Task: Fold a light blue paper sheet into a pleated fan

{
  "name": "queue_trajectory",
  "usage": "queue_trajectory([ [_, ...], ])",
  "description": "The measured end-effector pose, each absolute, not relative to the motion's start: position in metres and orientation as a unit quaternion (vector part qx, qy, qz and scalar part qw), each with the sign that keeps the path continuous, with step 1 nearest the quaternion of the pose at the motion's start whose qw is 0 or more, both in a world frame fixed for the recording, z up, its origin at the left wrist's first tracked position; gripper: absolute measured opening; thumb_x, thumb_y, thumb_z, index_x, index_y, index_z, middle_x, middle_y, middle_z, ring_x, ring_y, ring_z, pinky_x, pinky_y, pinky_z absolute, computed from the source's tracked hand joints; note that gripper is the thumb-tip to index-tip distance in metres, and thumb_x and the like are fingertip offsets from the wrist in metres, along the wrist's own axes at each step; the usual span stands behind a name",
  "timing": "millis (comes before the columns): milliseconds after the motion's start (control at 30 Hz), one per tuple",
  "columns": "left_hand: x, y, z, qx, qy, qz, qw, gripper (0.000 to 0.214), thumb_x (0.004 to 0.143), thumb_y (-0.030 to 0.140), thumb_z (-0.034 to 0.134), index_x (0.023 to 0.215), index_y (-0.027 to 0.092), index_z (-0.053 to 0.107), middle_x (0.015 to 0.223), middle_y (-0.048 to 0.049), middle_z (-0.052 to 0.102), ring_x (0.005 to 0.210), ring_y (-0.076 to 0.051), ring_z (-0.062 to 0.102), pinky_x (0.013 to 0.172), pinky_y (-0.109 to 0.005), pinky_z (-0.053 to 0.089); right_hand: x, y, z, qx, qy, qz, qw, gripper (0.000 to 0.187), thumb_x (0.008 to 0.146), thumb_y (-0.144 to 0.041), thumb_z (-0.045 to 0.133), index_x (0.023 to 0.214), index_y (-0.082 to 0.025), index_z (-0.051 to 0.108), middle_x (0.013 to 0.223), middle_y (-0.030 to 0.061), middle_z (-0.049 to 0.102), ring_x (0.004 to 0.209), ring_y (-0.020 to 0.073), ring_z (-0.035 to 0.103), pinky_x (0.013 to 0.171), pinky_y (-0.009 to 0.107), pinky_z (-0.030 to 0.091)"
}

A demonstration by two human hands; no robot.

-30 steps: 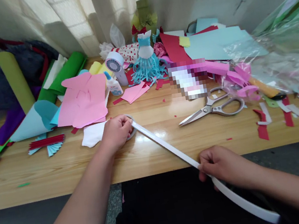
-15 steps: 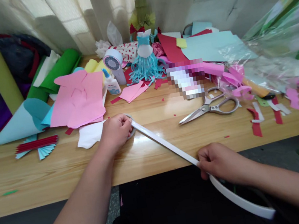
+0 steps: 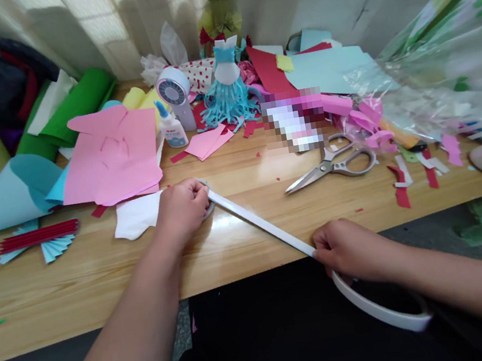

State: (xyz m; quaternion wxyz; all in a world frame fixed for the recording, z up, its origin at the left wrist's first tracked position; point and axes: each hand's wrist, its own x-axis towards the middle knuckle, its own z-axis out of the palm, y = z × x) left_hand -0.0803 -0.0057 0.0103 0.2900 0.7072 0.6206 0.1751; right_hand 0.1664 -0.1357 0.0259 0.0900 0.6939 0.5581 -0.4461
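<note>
Two hands — left hand (image 3: 182, 210), right hand (image 3: 349, 250) — well apart, clamped on one white strip (image 3: 257, 222) running between them

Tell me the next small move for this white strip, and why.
Probably raise the white strip onto the wooden table with the right hand: its free end curves down past the table edge, while the left hand holds the other end.
</note>
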Motion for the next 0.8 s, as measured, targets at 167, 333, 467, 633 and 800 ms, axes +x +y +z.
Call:
queue_trajectory([
  [167,-0.080,-0.003,0.008,0.733,0.613,0.162,0.247,0.023,0.080,0.029,0.047,0.060,0.021,0.055,0.054,-0.0003,0.062,0.053,-0.017,0.059,0.056,-0.029,0.041,0.164,-0.133,0.029,0.688,0.571,-0.434,0.109,0.018,0.070,-0.017,0.046,0.053,-0.020,0.048,0.043,-0.0012,0.059,0.039,0.0115,0.058,0.041,0.018,0.038],
  [333,-0.078,-0.011,0.011,0.755,0.613,0.165,0.164,0.019,0.082,0.024,0.045,0.072,0.018,0.061,0.077,-0.0100,0.066,0.078,-0.027,0.062,0.071,-0.039,0.045,0.163,-0.133,0.028,0.687,0.567,-0.440,0.115,0.016,0.071,-0.018,0.046,0.056,-0.020,0.048,0.045,-0.0010,0.060,0.040,0.0116,0.059,0.041,0.018,0.038],
  [467,-0.070,-0.041,0.016,0.830,0.524,0.192,0.006,0.031,0.085,0.013,0.036,0.102,0.009,0.062,0.121,-0.0189,0.057,0.118,-0.032,0.049,0.098,-0.046,0.036,0.162,-0.133,0.029,0.690,0.554,-0.453,0.111,0.015,0.070,-0.017,0.046,0.055,-0.020,0.047,0.045,-0.0013,0.059,0.040,0.0126,0.060,0.040,0.018,0.039],
  [633,-0.059,-0.081,0.003,0.912,0.407,0.044,0.007,0.056,0.088,0.031,0.044,0.137,0.004,0.037,0.148,-0.0188,0.030,0.138,-0.033,0.021,0.112,-0.052,0.015,0.162,-0.132,0.029,0.681,0.576,-0.438,0.110,0.016,0.070,-0.018,0.046,0.055,-0.020,0.050,0.046,-0.0002,0.060,0.039,0.0131,0.059,0.040,0.019,0.039],
  [800,-0.051,-0.099,-0.007,0.929,0.366,-0.003,0.055,0.086,0.081,0.067,0.042,0.143,0.010,0.026,0.152,-0.0159,0.017,0.141,-0.032,0.010,0.112,-0.055,0.012,0.164,-0.130,0.029,0.669,0.607,-0.412,0.116,0.017,0.071,-0.018,0.047,0.056,-0.019,0.056,0.047,0.0009,0.062,0.041,0.0119,0.058,0.043,0.019,0.038],
])
